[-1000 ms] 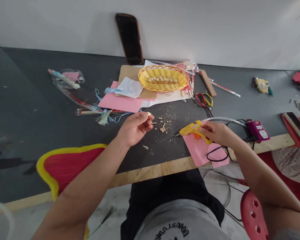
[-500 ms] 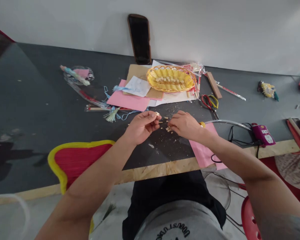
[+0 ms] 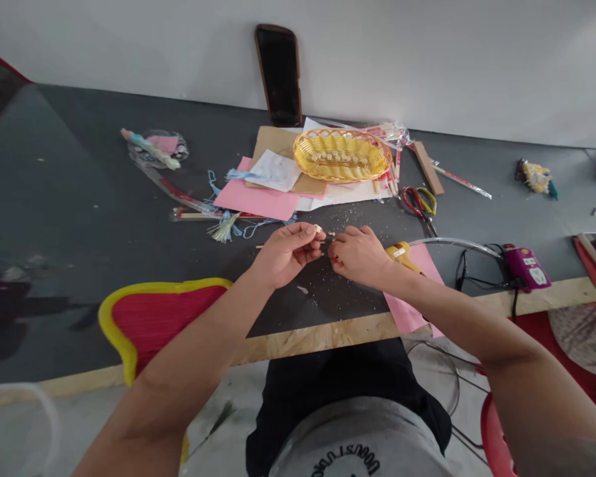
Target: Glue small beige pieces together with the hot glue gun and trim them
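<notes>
My left hand (image 3: 291,252) is closed in a pinch, with a small pale piece (image 3: 318,229) between thumb and forefinger. A thin wooden stick (image 3: 261,247) runs behind that hand; whether the fingers touch it I cannot tell. My right hand (image 3: 360,257) is just to the right, fingers curled and pressed together down at the dark tabletop (image 3: 278,311). What its fingertips hold, if anything, is hidden. A few pale crumbs (image 3: 332,234) lie between the hands, and fine specks are scattered around them. Past my right wrist shows a yellow glue gun (image 3: 401,253), partly covered by the forearm.
Behind the hands stands a yellow woven basket (image 3: 308,171) with a row of small pale pieces. Red-and-yellow scissors (image 3: 420,205), a wooden block (image 3: 428,169), pink paper (image 3: 258,201), tassels (image 3: 223,228) and a purple box (image 3: 526,265) surround the work area. A phone (image 3: 279,76) leans on the wall.
My right hand has shifted left, closer to my left hand, and now covers crumbs that showed before. More of the glue gun is visible. My left hand keeps its pinch.
</notes>
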Motion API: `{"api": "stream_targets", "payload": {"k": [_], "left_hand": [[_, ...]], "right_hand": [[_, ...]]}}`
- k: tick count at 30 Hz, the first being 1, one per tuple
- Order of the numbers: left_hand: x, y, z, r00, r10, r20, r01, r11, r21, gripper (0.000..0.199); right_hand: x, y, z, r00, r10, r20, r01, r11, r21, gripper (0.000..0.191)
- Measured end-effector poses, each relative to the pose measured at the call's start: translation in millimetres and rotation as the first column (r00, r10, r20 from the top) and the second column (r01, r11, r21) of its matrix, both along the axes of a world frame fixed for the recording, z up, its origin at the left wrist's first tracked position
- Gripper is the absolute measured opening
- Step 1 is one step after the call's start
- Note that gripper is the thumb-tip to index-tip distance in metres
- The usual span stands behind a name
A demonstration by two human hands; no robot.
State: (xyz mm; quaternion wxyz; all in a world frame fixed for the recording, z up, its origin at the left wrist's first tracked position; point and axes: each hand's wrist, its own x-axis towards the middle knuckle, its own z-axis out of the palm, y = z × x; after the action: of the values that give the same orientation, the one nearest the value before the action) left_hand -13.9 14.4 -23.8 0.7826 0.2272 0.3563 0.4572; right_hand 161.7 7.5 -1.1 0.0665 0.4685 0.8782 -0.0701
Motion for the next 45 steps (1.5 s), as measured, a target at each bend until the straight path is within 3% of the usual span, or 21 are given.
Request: {"api": "stream_targets", "payload": {"k": [4,7,11,14,25,28,32,35,42,45], "left_hand": [[-0.5,-0.3,-0.3,1.000,-0.001,-0.001,0.001,1.000,0.002,0.030],[-0.7,-0.9,-0.3,1.000,0.003,0.004,-0.003,1.000,0.004,0.028],[-0.4,-2.3,-0.4,0.999,-0.027,0.042,0.026,1.000,0.017,0.024],[0.1,-3.5,-0.1,0.996,-0.060,0.065,0.057,0.998,0.039,0.022],[1.1,-4.9,1.2,0.995,-0.056,0.079,0.053,0.998,0.044,0.027],[0.4,-3.5,0.9,0.998,-0.013,0.069,0.012,1.000,0.022,0.026],[-0.3,-2.7,1.1,0.998,-0.007,0.070,0.006,1.000,0.009,0.025],[-0.5,-3.0,1.0,0.997,-0.024,0.073,0.023,1.000,0.019,0.025],[-0.1,-4.1,-0.3,0.997,-0.050,0.063,0.048,0.998,0.035,0.026],[0.1,-4.6,-0.2,0.996,-0.058,0.068,0.056,0.998,0.042,0.028]], "right_hand": [[1.7,0.6,1.0,1.000,-0.008,-0.029,0.008,1.000,0.009,0.019],[9.0,2.5,5.1,0.975,-0.064,-0.214,0.079,0.995,0.060,0.016],[14.2,2.2,13.7,0.814,-0.021,-0.581,0.146,0.975,0.169,0.016],[9.2,-1.3,17.9,0.733,0.050,-0.678,0.134,0.967,0.217,0.017],[-1.2,-6.0,10.9,0.653,0.098,-0.751,0.146,0.957,0.251,0.014],[0.8,-5.2,7.6,0.628,0.017,-0.778,0.183,0.968,0.169,0.014],[1.9,-3.3,5.3,0.531,-0.164,-0.832,0.250,0.968,-0.031,0.009],[1.4,-3.8,5.7,0.475,-0.209,-0.855,0.271,0.959,-0.085,0.010],[-1.2,-7.8,9.8,0.555,-0.013,-0.832,0.231,0.963,0.139,0.016],[-2.4,-6.9,10.8,0.565,0.012,-0.825,0.231,0.958,0.172,0.014]]}}
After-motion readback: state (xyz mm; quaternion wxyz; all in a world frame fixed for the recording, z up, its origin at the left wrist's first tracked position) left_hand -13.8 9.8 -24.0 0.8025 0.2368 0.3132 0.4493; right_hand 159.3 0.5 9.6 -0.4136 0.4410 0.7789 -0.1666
